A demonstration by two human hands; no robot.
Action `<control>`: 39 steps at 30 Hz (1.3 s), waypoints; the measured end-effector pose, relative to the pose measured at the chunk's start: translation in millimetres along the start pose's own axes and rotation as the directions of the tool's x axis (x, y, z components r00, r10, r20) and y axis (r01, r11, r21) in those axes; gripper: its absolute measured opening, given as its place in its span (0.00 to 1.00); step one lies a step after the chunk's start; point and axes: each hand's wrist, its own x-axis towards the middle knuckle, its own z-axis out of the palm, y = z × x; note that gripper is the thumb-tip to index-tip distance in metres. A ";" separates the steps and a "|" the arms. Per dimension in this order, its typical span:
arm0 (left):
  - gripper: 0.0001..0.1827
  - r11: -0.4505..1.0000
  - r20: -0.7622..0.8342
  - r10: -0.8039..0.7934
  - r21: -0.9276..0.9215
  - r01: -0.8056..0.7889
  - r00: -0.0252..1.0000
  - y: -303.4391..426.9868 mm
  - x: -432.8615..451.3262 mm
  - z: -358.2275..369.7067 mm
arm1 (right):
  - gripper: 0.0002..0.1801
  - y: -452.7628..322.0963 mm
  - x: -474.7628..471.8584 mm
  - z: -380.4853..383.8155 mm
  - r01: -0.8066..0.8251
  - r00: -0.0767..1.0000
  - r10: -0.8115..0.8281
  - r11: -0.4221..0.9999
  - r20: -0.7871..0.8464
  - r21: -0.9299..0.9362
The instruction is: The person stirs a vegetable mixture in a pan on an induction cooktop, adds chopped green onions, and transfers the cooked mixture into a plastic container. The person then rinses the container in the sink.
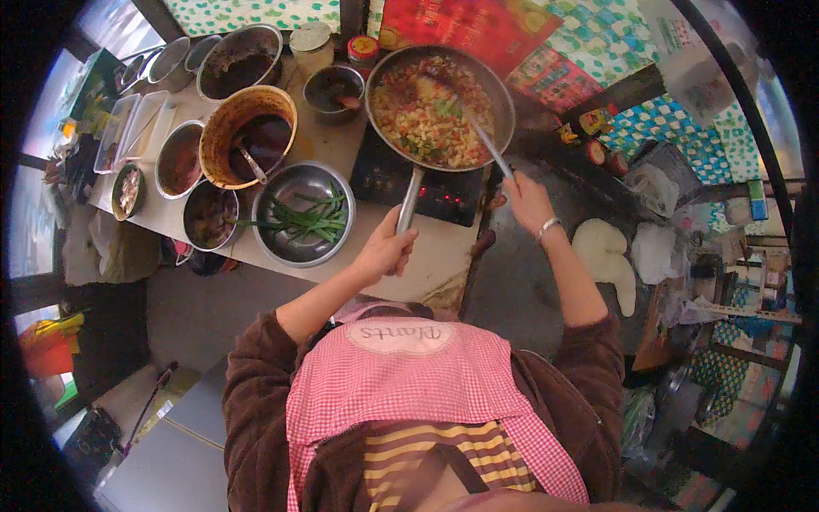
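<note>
A frying pan [505, 137] full of diced food [409, 109], with orange, red and green bits, is over a black induction cooktop [377, 173] whose red lights glow. My left hand [386, 248] grips the pan's metal handle [411, 198]. In my right hand [528, 200] is the metal handle of a cooking utensil [489, 142]. Its far end is buried in the food, so I cannot tell its shape. Left of the pan handle, a steel bowl [291, 246] holds cut green stalks [307, 217].
A brown-stained pot [214, 137] of dark liquid with a ladle [251, 161] stands left of the cooktop. Several bowls and a red-lidded jar [363, 48] crowd the counter [409, 265]. White dough [601, 256] lies on the dark surface [512, 275] to my right.
</note>
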 end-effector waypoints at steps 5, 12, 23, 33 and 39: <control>0.33 0.999 -0.036 -0.013 -0.030 0.012 0.999 4.2 -5.8 2.9 | 0.22 -19.8 -42.0 -33.9 -0.076 0.997 0.078 0.981 -0.001 0.181; 0.35 0.999 -0.047 -0.015 -0.044 0.013 0.999 -1.6 0.7 4.1 | 0.20 -19.8 -64.7 -17.0 -0.469 0.874 0.359 0.800 0.329 0.373; 0.35 0.998 -0.010 -0.008 -0.060 0.007 1.000 3.3 -4.0 5.2 | 0.16 -22.1 -120.6 -43.3 -0.113 0.965 0.043 0.959 0.260 0.261; 0.37 0.997 -0.015 -0.054 -0.060 0.053 0.998 3.0 -5.0 3.5 | 0.22 -16.0 -36.4 -32.0 -0.003 0.997 0.007 0.998 -0.071 0.057; 0.39 0.997 -0.012 -0.059 -0.046 0.058 0.998 0.6 -2.3 3.6 | 0.24 -58.4 22.6 -48.0 0.023 0.998 -0.039 0.952 -0.047 -0.306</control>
